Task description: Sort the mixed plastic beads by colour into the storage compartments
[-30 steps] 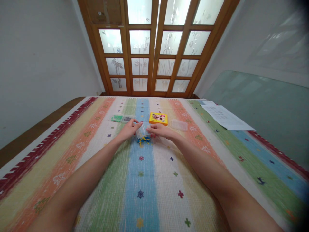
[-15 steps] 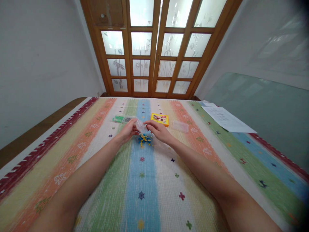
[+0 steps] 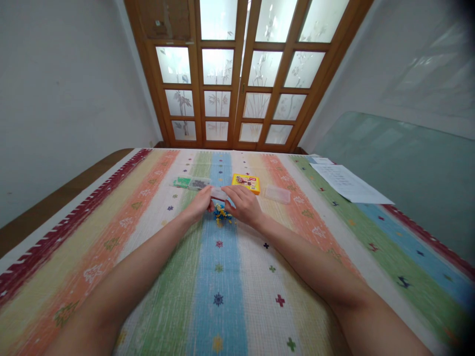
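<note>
Between my two hands is a small clear plastic box (image 3: pixel 218 194), held level just above the cloth. My left hand (image 3: pixel 201 202) is closed on its left end, with the fingertips partly hidden. My right hand (image 3: pixel 244 203) grips the right end, its fingers curled over the top edge. Right below the box lies a small heap of blue and yellow plastic pieces (image 3: pixel 221 212), partly covered by my hands. What the box contains, if anything, I cannot make out.
Beyond my left hand lie a clear box of green pieces (image 3: pixel 181 182) and a clear box of dark pieces (image 3: pixel 199 184). A yellow box (image 3: pixel 246 183) and a clear flat case (image 3: pixel 277 195) are at right. Printed paper (image 3: pixel 349 184) lies near the right edge of the striped tablecloth (image 3: pixel 218 316).
The clear box has gone from tilted over the heap to about level. My right hand has shifted slightly left and taken a fuller hold on it.
</note>
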The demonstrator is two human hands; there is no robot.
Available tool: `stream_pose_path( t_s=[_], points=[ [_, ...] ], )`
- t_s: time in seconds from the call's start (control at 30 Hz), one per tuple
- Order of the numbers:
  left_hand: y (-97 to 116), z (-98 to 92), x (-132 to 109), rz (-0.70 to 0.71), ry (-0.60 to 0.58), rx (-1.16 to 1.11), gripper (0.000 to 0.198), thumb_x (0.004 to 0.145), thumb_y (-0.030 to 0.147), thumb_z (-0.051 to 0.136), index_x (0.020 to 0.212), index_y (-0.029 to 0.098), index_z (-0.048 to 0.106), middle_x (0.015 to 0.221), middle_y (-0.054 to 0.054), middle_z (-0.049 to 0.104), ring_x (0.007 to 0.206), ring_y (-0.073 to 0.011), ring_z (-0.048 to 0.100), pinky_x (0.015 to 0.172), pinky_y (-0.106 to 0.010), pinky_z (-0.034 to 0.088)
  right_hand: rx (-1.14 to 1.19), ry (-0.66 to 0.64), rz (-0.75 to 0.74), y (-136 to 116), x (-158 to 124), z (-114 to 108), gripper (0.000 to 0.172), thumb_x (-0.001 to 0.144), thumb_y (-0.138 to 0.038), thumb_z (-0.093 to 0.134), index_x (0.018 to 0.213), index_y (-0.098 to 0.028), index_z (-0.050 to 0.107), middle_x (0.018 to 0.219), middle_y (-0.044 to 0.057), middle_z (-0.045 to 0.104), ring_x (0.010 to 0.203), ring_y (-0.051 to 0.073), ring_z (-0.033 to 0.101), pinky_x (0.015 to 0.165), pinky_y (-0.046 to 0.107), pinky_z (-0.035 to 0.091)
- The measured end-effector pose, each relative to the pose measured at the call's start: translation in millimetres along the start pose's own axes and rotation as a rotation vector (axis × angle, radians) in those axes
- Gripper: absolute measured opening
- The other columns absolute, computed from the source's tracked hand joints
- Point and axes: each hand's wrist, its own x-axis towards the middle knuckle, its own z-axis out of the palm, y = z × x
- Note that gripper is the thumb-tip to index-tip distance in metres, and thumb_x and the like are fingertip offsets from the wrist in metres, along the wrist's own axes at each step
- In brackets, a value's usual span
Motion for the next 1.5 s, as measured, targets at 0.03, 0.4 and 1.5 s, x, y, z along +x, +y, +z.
stream_pose_path(
  t_s=[0.03,0.4,1.5],
  points=[
    [-1,-3.7,3,0.058,0.039,0.096,0.022,0.095,0.039,0.049,0.099,0.021,0.06,0.067,0.001,0.065,0.048,-0.0128,0.054,0.05,-0.024,0.043,-0.021,-0.006,0.02,4,1,2,0.04,0.096,-0.017,0.051,0.135,-0.017,0.061,0.118,0.014,0.071,0.107,0.028,0.065,0.098,0.047,0.052],
    [-41,-86.1,36,0.428,0.349,1.145,0.052,0.092,0.025,0.056,0.143,0.018,0.056,0.149,-0.013,0.058,0.148,-0.0365,0.035,0.121,-0.058,0.028,-0.389,-0.512,0.168,46,44,42,0.023,0.099,-0.023,0.055,0.116,-0.013,0.067,0.114,0.017,0.067,0.109,0.032,0.055,0.094,0.043,0.042],
    [-15,-25.8,17,0.259,0.022,-0.045,0.078,0.076,0.033,0.086,0.142,0.018,0.046,0.108,-0.007,0.07,0.091,-0.0154,0.07,0.088,-0.031,0.055,-0.077,-0.413,0.081,23,29,24,0.019,0.102,-0.022,0.053,0.119,-0.017,0.059,0.104,0.01,0.072,0.096,0.023,0.066,0.082,0.031,0.045]
  ],
)
